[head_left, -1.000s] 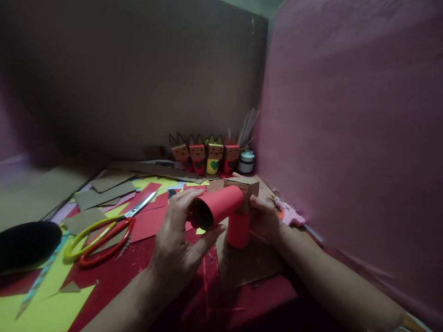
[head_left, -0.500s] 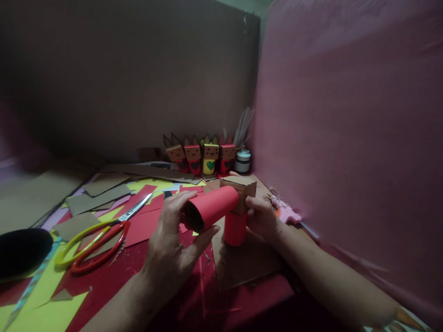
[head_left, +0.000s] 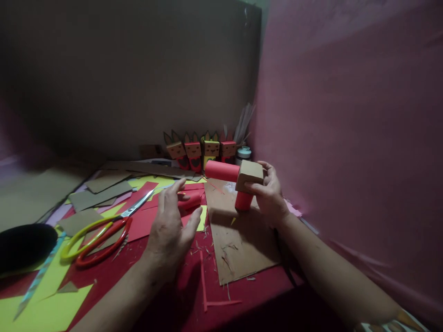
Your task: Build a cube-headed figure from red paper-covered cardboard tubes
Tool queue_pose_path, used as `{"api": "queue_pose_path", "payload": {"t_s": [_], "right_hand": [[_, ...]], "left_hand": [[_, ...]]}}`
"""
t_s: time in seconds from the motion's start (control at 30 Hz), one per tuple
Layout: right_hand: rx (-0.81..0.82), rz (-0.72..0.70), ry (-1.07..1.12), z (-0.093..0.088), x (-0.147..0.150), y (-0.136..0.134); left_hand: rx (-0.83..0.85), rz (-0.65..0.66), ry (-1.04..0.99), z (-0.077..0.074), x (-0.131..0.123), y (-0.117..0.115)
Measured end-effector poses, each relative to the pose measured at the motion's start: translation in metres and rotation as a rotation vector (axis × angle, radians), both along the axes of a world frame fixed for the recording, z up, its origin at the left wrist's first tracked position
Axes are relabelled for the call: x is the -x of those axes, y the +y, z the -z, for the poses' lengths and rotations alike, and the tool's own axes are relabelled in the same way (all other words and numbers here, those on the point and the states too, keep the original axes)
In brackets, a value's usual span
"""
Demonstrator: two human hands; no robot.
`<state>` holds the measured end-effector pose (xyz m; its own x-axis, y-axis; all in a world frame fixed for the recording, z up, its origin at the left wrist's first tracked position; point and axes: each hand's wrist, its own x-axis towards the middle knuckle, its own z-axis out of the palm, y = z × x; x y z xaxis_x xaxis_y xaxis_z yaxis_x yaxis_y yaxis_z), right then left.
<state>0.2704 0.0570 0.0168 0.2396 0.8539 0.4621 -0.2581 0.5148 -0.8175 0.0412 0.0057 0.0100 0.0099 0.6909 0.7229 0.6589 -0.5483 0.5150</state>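
My right hand (head_left: 272,196) grips a small brown cardboard box (head_left: 251,173) in the air above a cardboard sheet. A red paper tube (head_left: 221,170) sticks out leftward from the box, and a second red tube (head_left: 244,201) points down below it. My left hand (head_left: 169,226) is off the box, its fingers apart and curved, with nothing held. Just behind its fingers lies what looks like a rolled piece of red paper (head_left: 191,201), partly hidden by them. The cardboard sheet (head_left: 247,244) has thin scraps on it.
Scissors (head_left: 126,219) with yellow and red handles lie at left among coloured paper (head_left: 143,225) and cardboard pieces. A striped pencil (head_left: 39,276) and a black round object (head_left: 27,249) are nearer. Several cardboard-headed figures (head_left: 212,148) and a jar (head_left: 244,154) stand at the back.
My left hand has let go of the red tube. My right hand has lifted and turned the box with its tubes, so the tube now points left and the cardboard sheet shows more.
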Motion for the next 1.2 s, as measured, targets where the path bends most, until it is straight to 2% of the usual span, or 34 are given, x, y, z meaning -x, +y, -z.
{"api": "queue_pose_path", "payload": {"t_s": [0.2,0.43,0.57,0.83,1.03,1.2], "right_hand": [[-0.031,0.114,-0.113,0.016,0.0,0.018],[0.01,0.164,-0.281,0.021,0.001,0.026],[0.014,0.155,-0.333,0.023,0.0,0.027],[0.05,0.172,-0.299,0.024,-0.001,0.027],[0.057,0.137,-0.276,0.018,0.002,0.023],[0.07,0.106,-0.249,0.013,0.001,0.016]], "left_hand": [[0.025,-0.04,0.049,0.003,0.003,0.007],[0.161,-0.17,0.033,-0.008,0.014,0.019],[0.215,-0.202,0.048,-0.007,0.02,0.025],[0.189,-0.223,0.085,0.005,0.027,0.037],[0.183,-0.25,0.032,0.009,0.042,0.048],[0.37,-0.207,0.106,0.009,0.061,0.061]]}}
